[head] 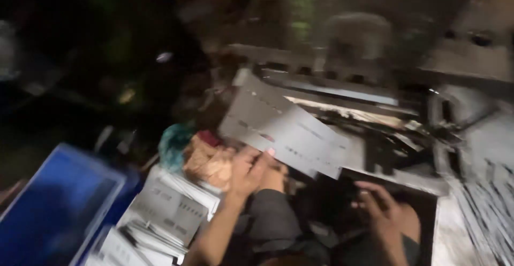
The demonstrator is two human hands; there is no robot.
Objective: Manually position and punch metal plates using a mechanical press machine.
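Left hand (251, 171) raised at centre, grip closed on the lower edge of a grey printed sheet (284, 129), held tilted above the lap, in front of a dark machine (369, 111). Right hand (381, 208) lower right, fingers curled; grip too blurred to tell. Stack of similar sheets (166, 212) lower left, just beside a blue crate (59, 202).

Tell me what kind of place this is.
Probably a small print or paper-finishing workshop, though the picture is blurred. The left hand holds a printed sheet by a grey machine; stacks of printed sheets lie beside a blue crate.
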